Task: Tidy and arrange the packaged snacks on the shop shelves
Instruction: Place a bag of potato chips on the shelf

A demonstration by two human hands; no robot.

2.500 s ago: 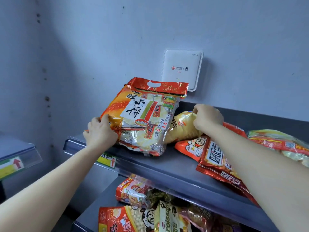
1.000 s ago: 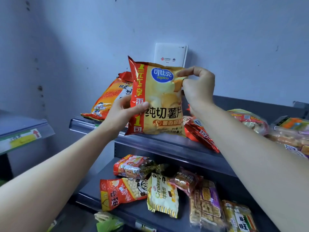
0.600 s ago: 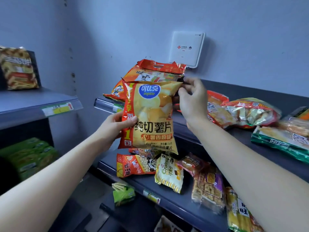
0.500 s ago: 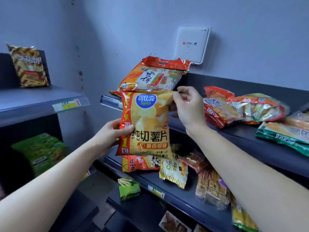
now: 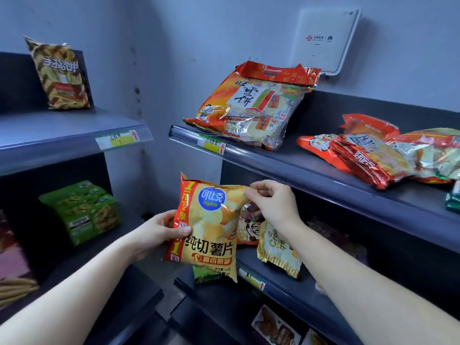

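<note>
A yellow and red potato chip bag hangs upright in front of the lower right shelf, held by both hands. My left hand grips its left edge near the middle. My right hand pinches its top right corner. On the top right shelf a large orange rice cracker bag leans at the left end, and several red and silver snack bags lie flat at the right. Behind the chip bag, a yellow croissant pack and a red snack pack sit on the lower shelf.
A second shelf unit stands at the left, with a brown striped biscuit bag upright on its top shelf and green packs below. A white router box hangs on the grey wall. More packs lie on the bottom shelves.
Both hands have brought the chip bag down from the top shelf level to in front of the lower shelf. The view has tilted down and left, showing more of the left shelves.
</note>
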